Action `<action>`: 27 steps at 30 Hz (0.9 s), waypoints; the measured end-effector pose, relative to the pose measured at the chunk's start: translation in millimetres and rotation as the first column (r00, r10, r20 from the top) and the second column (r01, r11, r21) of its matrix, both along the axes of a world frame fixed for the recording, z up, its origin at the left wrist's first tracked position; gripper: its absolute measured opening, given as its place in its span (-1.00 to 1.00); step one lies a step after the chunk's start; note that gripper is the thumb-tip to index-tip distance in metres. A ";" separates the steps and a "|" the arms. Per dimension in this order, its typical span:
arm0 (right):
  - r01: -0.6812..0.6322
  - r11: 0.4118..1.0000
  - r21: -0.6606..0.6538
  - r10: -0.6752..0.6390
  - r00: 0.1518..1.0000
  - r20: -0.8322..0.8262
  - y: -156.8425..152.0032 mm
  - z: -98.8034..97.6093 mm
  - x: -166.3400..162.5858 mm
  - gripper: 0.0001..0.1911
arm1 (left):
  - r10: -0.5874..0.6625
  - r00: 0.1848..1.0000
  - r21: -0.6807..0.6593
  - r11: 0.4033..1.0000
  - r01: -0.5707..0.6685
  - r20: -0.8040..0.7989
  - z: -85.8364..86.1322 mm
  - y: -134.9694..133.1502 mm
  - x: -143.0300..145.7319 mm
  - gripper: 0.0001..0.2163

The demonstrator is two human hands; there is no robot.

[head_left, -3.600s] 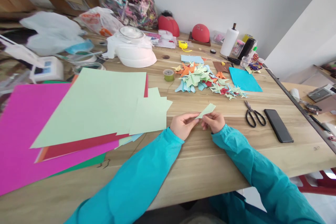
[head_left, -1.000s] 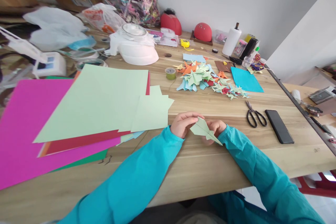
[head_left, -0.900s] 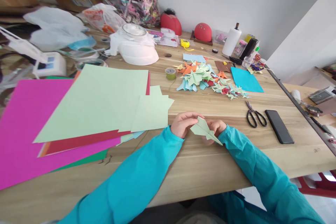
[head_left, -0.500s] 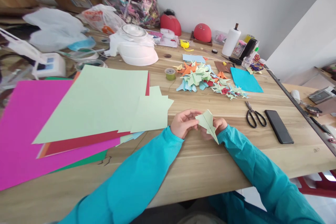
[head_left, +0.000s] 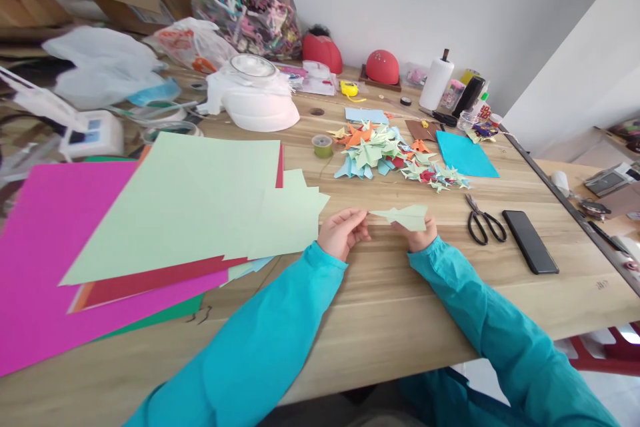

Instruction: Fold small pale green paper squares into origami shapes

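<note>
A pale green folded paper plane (head_left: 407, 217) is held level above the table between my two hands. Its thin pointed end lies at the fingertips of my left hand (head_left: 345, 230), whose thumb and forefinger are pinched together there. My right hand (head_left: 423, 233) grips the wide end from below, with some of its fingers hidden behind the paper. Beyond my hands is a heap of small folded paper pieces (head_left: 373, 150) in green, orange, blue and red.
Large sheets of pale green paper (head_left: 200, 200) lie on my left over magenta paper (head_left: 60, 247). Black-handled scissors (head_left: 485, 220) and a phone (head_left: 530, 240) lie on the right. Farther back are a tape roll (head_left: 323, 145), a blue-green sheet (head_left: 467, 155) and a white cap (head_left: 260, 103).
The paper plane has turned: its pointed end faced toward me and now faces left. My left hand has shifted from the wide end to that point, and my right hand holds the wide end.
</note>
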State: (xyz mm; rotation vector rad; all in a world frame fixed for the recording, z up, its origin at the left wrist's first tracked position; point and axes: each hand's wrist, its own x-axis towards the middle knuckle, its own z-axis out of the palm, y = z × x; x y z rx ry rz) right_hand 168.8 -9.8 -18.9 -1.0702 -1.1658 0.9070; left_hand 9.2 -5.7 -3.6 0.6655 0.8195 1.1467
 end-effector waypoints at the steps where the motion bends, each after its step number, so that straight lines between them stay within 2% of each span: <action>1: -0.031 0.999 0.033 0.030 0.999 0.041 -1.9 -0.5 -0.5 -0.86 | -0.043 0.999 -0.015 0.999 0.043 0.000 -0.2 -0.5 0.9 -0.76; 3: -0.102 0.991 0.085 0.094 0.991 0.095 -5.9 -1.3 -2.0 -0.86 | -0.112 0.994 -0.029 0.993 0.112 -0.008 -0.2 -1.9 2.2 -0.73; 5: -0.153 0.983 0.106 0.139 0.982 0.130 -9.4 -0.7 -3.6 -0.84 | -0.131 0.991 -0.025 0.991 0.130 -0.026 -0.1 -3.1 2.5 -0.72; 8: -0.171 0.978 0.118 0.147 0.971 0.189 -13.4 3.0 -5.6 -0.79 | -0.092 0.995 -0.008 0.996 0.092 -0.029 -0.5 -3.2 1.6 -0.74; 11: -0.154 0.978 0.140 0.130 0.977 0.172 -16.2 5.7 -6.3 -0.75 | -0.028 0.999 0.019 0.999 0.029 -0.022 -1.8 -0.5 -0.5 -0.78; 14: -0.196 0.975 0.107 0.171 0.964 0.204 -18.0 4.8 -5.7 -0.72 | 0.024 1.000 0.030 0.999 -0.023 -0.009 -3.4 4.1 -2.9 -0.81; 22: -0.146 0.989 0.026 0.126 0.920 0.370 -18.9 4.8 -5.2 -0.75 | 0.083 0.997 0.026 0.996 -0.083 0.002 -5.8 12.4 -5.7 -0.79; 27: -0.095 0.994 0.050 0.064 0.897 0.438 -17.9 3.1 -7.5 -0.77 | 0.108 0.994 0.023 0.994 -0.107 -0.016 -4.7 15.8 -6.9 -0.77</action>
